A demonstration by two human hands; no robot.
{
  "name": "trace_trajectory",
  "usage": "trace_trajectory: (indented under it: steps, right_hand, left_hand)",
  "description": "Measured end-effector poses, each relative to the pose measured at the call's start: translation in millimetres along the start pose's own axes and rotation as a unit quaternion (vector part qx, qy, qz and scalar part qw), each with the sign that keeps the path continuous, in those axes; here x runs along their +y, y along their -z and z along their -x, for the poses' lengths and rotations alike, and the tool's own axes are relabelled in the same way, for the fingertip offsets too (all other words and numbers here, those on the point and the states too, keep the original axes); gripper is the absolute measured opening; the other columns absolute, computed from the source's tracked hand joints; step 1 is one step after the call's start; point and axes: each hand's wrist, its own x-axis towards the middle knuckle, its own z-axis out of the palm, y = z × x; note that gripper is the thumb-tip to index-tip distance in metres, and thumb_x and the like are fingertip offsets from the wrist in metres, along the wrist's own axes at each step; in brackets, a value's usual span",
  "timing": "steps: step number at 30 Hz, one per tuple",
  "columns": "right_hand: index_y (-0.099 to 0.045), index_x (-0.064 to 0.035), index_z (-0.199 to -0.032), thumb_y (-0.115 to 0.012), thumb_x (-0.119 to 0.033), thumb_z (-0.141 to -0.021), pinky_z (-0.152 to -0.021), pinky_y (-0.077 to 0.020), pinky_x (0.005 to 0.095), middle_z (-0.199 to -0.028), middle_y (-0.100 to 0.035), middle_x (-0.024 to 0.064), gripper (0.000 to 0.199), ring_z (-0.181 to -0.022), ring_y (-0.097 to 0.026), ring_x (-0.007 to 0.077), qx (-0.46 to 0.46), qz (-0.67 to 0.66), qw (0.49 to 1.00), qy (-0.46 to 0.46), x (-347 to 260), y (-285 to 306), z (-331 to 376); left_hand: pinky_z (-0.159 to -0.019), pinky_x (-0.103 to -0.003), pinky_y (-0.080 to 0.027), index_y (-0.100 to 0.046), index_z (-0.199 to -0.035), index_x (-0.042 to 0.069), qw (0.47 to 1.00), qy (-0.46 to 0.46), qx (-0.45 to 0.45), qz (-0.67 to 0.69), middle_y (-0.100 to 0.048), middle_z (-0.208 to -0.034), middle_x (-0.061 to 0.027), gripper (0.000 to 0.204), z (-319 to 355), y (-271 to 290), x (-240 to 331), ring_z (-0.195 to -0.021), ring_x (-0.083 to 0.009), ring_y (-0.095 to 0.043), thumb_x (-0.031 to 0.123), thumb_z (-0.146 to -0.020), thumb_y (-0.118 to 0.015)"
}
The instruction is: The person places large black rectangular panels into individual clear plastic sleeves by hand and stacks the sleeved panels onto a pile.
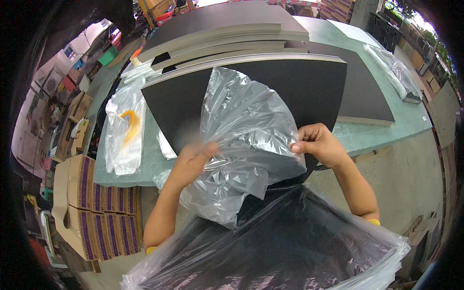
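A crumpled clear plastic bag (251, 116) is stretched between my two hands. My left hand (192, 162) is closed on its left side, the fingers slightly blurred. Thumb and bent fingers of my right hand (320, 144) pinch the bag's right edge. Behind the bag, a black board (309, 92) with a pale edge tilts at the near side of the table, partly covered by the plastic. Below my hands, a clear plastic sheet (309, 237) spreads over something black that I cannot make out.
A stack of dark boards (232, 21) lies on the green table (367, 140). Folded plastic bags (123, 150) with a yellow curved item (131, 124) are at left. More clear plastic (394, 72) lies at far right. Stacked cartons (92, 208) stand at lower left.
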Motion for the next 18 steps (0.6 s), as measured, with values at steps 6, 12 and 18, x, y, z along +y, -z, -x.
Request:
trace_trajectory:
  steps: [6,12,18]
  right_hand:
    - [-0.058,-0.0030,-0.070,-0.068,-0.012,-0.071,-0.049,-0.0419,0.0219,-0.064,-0.058,0.0038,0.014,-0.053,-0.052,0.0086,0.026,-0.139,0.989,-0.049,-3.6,-7.6,2.5]
    - [-0.056,-0.0057,-0.071,-0.064,-0.021,-0.076,-0.051,-0.0428,0.0237,-0.066,-0.057,0.0033,0.018,-0.057,-0.053,0.0091,-0.094,-0.137,0.986,0.003,24.1,-64.6,-16.1]
    - [-0.056,-0.0053,-0.072,-0.057,-0.038,-0.080,-0.049,-0.0398,0.0229,-0.064,-0.054,0.0013,0.034,-0.055,-0.049,0.0081,-0.052,-0.326,0.937,-0.113,27.9,-44.7,-18.0]
  left_hand:
    - [-0.057,-0.029,-0.041,-0.059,-0.072,0.003,0.862,-0.291,0.264,-0.319,-0.051,-0.062,-0.0080,0.018,6.0,-13.8,56.3,-0.058,-0.0208,-0.050,0.019,-0.072,-0.065]
    - [-0.043,-0.027,-0.034,-0.052,-0.062,0.000,0.978,-0.169,-0.048,-0.109,-0.047,-0.055,-0.0050,0.031,19.6,-68.3,65.0,-0.048,-0.0109,-0.043,0.026,-0.076,-0.064]
    - [-0.046,-0.027,-0.034,-0.055,-0.068,-0.001,0.983,-0.137,-0.075,-0.098,-0.049,-0.057,-0.0060,0.025,14.5,-59.9,47.4,-0.051,-0.0092,-0.043,0.021,-0.077,-0.062]
